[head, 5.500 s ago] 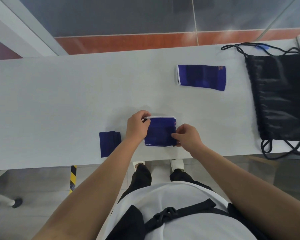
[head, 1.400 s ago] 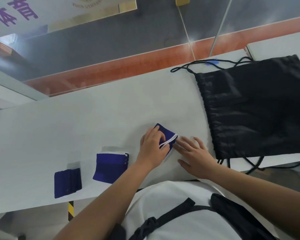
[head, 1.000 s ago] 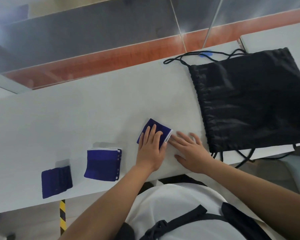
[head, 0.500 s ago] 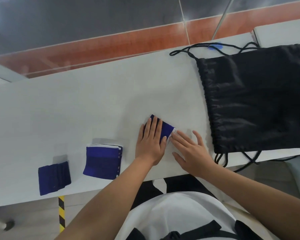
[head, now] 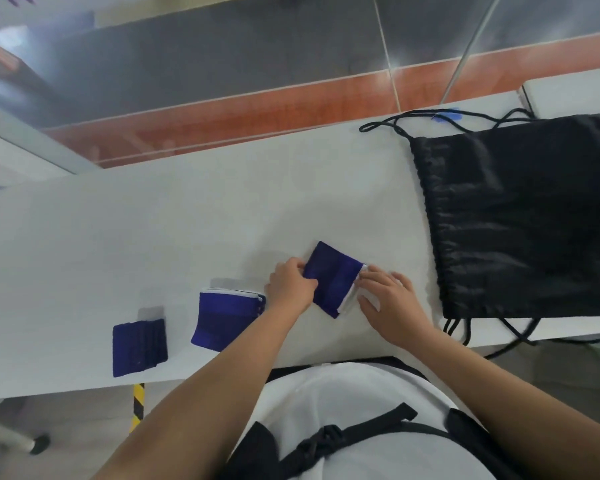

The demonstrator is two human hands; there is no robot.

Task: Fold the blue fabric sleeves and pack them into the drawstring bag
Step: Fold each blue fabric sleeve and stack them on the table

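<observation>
A folded blue sleeve (head: 333, 277) with a white hem lies tilted on the white table (head: 153, 237). My left hand (head: 290, 285) grips its left edge with curled fingers. My right hand (head: 387, 297) pinches the white hem on its right side. Two more folded blue sleeves lie to the left: a larger one (head: 224, 318) with a white edge, and a smaller one (head: 138, 346) near the table's front edge. The black drawstring bag (head: 527, 216) lies flat on the right of the table, cords trailing at both ends.
The bag's cords (head: 430, 117) loop at the back and hang off the front edge (head: 492, 337). A second white table (head: 568, 93) stands at the far right. Behind the table run a red floor strip and grey panels.
My left hand was pressing flat on the sleeve; it has slid to the sleeve's left edge and curled round it. My right fingers now pinch the white hem. More of the sleeve shows.
</observation>
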